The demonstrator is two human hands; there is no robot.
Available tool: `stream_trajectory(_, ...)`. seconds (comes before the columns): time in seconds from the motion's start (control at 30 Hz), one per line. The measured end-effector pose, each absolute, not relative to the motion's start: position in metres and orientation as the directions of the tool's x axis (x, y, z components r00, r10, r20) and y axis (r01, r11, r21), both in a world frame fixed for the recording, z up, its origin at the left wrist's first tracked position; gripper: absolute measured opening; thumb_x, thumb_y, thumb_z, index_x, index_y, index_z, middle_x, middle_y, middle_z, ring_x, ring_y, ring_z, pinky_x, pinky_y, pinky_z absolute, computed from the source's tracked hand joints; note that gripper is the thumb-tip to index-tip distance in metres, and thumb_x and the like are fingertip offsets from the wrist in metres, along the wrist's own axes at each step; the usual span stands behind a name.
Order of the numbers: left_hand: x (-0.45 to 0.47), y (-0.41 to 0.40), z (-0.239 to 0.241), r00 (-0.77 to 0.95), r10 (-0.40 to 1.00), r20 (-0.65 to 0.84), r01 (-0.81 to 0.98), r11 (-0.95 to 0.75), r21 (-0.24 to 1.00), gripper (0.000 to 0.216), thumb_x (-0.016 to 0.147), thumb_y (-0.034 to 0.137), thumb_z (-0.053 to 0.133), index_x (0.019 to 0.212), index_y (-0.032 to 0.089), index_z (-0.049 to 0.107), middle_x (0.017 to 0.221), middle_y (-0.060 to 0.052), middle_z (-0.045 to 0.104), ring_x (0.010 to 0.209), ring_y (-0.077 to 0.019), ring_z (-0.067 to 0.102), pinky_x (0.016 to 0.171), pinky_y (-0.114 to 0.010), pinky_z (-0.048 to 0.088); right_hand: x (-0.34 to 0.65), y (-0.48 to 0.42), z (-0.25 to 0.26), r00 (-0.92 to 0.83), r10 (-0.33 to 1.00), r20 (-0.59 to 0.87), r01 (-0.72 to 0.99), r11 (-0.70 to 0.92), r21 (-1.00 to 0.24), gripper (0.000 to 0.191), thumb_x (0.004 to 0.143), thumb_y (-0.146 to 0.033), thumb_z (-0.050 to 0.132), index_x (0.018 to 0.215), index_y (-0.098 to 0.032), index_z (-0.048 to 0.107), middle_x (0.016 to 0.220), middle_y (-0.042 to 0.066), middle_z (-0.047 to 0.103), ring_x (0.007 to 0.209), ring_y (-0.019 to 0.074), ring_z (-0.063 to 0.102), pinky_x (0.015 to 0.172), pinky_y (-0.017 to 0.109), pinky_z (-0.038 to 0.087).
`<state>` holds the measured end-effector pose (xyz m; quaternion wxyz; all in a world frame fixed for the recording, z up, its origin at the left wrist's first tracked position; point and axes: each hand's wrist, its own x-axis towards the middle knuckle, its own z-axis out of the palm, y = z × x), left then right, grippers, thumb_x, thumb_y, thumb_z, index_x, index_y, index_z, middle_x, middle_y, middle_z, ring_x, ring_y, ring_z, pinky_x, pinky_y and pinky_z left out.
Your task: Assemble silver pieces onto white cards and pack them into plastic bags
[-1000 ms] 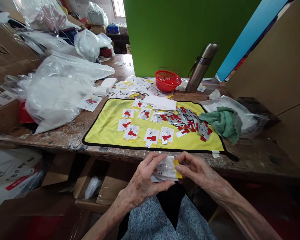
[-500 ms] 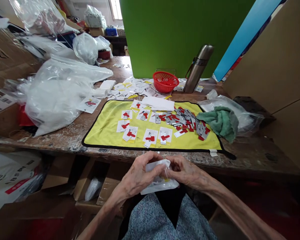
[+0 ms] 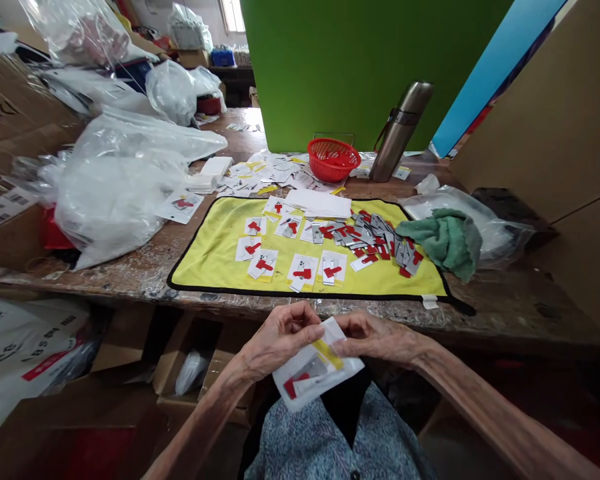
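Both my hands hold a transparent plastic packet (image 3: pixel 316 367) over my lap, just below the table edge. My left hand (image 3: pixel 280 340) pinches its upper left side, and my right hand (image 3: pixel 373 337) grips its upper right corner. Inside lie a white card with a red mark and a grey metal piece, with a yellow strip across the top. Beyond my hands, a yellow cloth mat (image 3: pixel 213 260) with a black border holds several white cards with red marks (image 3: pixel 303 270) and a heap of grey metal pieces with red tabs (image 3: pixel 380 240).
A green towel (image 3: pixel 445 243) lies on a plastic bag at the mat's right. Loose cards (image 3: pixel 260 177), a red basket (image 3: pixel 333 160) and a steel flask (image 3: pixel 400 130) stand behind the mat. Large plastic bags (image 3: pixel 120 200) fill the left. Cardboard boxes (image 3: pixel 200 393) sit below the wooden table (image 3: pixel 505 313).
The packet was bunched between my fingers and now lies flatter, tilted, with its card and red mark showing. My hands have moved slightly apart.
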<state>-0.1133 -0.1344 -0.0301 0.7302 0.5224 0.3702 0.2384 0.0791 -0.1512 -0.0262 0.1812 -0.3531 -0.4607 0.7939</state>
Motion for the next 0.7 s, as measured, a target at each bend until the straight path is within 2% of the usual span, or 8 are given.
stream_trajectory(0.17, -0.111, -0.138, -0.030, 0.621, 0.725, -0.300, 0.006, 0.377, 0.926, 0.040, 0.067, 0.050, 0.073, 0.071, 0.014, 0.054, 0.065, 0.002, 0.053, 0.059, -0.0075, 0.043, 0.053, -0.019, 0.031, 0.081, -0.152, -0.028, -0.626, 0.656, -0.421, 0.079, -0.484, -0.871, 0.041, 0.065, -0.051, 0.075, 0.076, -0.013, 0.065, 0.064, -0.003, 0.057, 0.053, 0.0068, 0.045, 0.052, 0.019, 0.032)
stream_trajectory(0.27, -0.108, -0.139, -0.034, 0.577, 0.761, -0.296, -0.015, 0.373, 0.928, 0.041, 0.069, 0.051, 0.071, 0.070, 0.014, 0.052, 0.063, 0.002, 0.050, 0.058, -0.0071, 0.040, 0.054, -0.019, 0.029, 0.083, -0.150, -0.028, -0.624, 0.672, -0.398, 0.047, -0.476, -0.878, 0.043, 0.067, -0.054, 0.072, 0.076, -0.013, 0.064, 0.067, -0.002, 0.056, 0.057, 0.0080, 0.045, 0.055, 0.020, 0.032)
stream_trajectory(0.37, -0.103, -0.137, -0.039, 0.517, 0.825, -0.226, -0.094, 0.318, 0.944, 0.042, 0.071, 0.052, 0.069, 0.069, 0.015, 0.049, 0.061, 0.004, 0.047, 0.057, -0.0068, 0.038, 0.055, -0.019, 0.029, 0.089, -0.145, -0.025, -0.578, 0.737, -0.351, 0.057, -0.392, -0.918, 0.044, 0.070, -0.056, 0.068, 0.076, -0.013, 0.062, 0.066, -0.003, 0.052, 0.058, 0.0079, 0.041, 0.056, 0.021, 0.030)
stream_trajectory(0.47, -0.097, -0.134, -0.038, 0.522, 0.829, -0.200, -0.136, 0.313, 0.940, 0.044, 0.069, 0.054, 0.070, 0.070, 0.015, 0.050, 0.062, 0.003, 0.047, 0.057, -0.0074, 0.039, 0.055, -0.020, 0.031, 0.095, -0.141, -0.016, -0.553, 0.765, -0.330, 0.129, -0.312, -0.941, 0.046, 0.072, -0.060, 0.065, 0.074, -0.014, 0.061, 0.064, -0.003, 0.047, 0.057, 0.0082, 0.037, 0.053, 0.021, 0.029)
stream_trajectory(0.6, -0.091, -0.131, -0.033, 0.440, 0.873, -0.208, -0.161, 0.304, 0.939, 0.044, 0.067, 0.054, 0.071, 0.067, 0.015, 0.051, 0.063, 0.002, 0.052, 0.060, -0.0091, 0.044, 0.058, -0.021, 0.034, 0.094, -0.143, -0.007, -0.391, 0.878, -0.277, 0.201, -0.212, -0.956, 0.047, 0.081, -0.063, 0.050, 0.071, -0.018, 0.056, 0.066, -0.002, 0.047, 0.061, 0.0119, 0.038, 0.055, 0.024, 0.032)
stream_trajectory(0.7, -0.087, -0.131, -0.033, 0.456, 0.868, -0.199, -0.210, 0.322, 0.923, 0.041, 0.068, 0.051, 0.072, 0.069, 0.015, 0.052, 0.067, 0.001, 0.055, 0.062, -0.0093, 0.046, 0.061, -0.021, 0.036, 0.090, -0.148, -0.006, -0.323, 0.925, -0.200, 0.306, -0.098, -0.947, 0.040, 0.082, -0.057, 0.053, 0.071, -0.019, 0.051, 0.068, -0.003, 0.043, 0.065, 0.0123, 0.038, 0.057, 0.024, 0.032)
